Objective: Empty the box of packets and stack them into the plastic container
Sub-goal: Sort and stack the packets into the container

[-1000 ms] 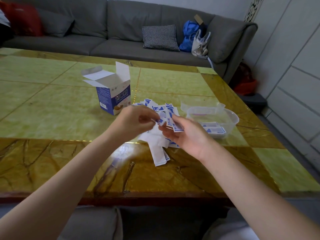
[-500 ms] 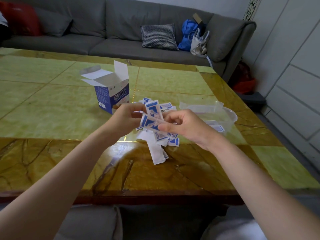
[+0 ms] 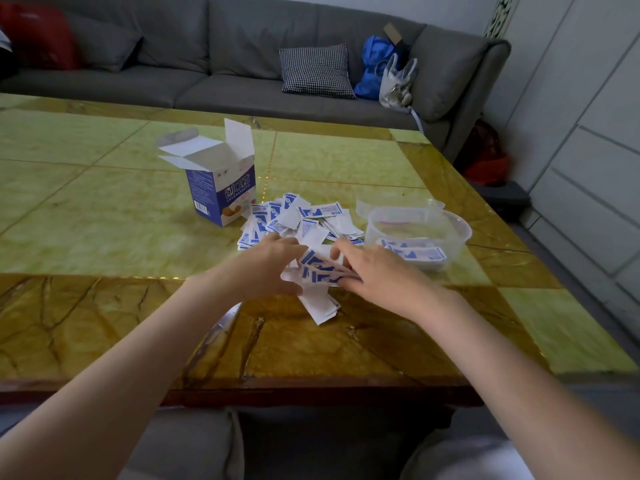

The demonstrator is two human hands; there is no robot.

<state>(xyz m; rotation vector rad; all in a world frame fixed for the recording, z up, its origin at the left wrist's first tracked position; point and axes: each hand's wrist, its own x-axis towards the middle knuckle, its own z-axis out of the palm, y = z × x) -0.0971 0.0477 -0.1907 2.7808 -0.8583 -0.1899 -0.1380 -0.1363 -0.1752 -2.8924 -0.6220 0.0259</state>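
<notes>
Box: blue and white, upright on green table, top flaps open, long axis vertical, opening upward; left of packet pile.

Loose packets: blue-and-white, scattered flat between box and plastic container, long axes pointing every way.

Held bundle of packets: low over table's near side, between both hands, fanned, long axes running roughly left to right, tilted.

Left hand: fingers curled round bundle's left end.

Right hand: fingers curled, pinching bundle's right end.

Plastic container: clear, right of pile, several packets lying flat inside, long axes left to right.

Folded white leaflet: below hands, on table.
</notes>
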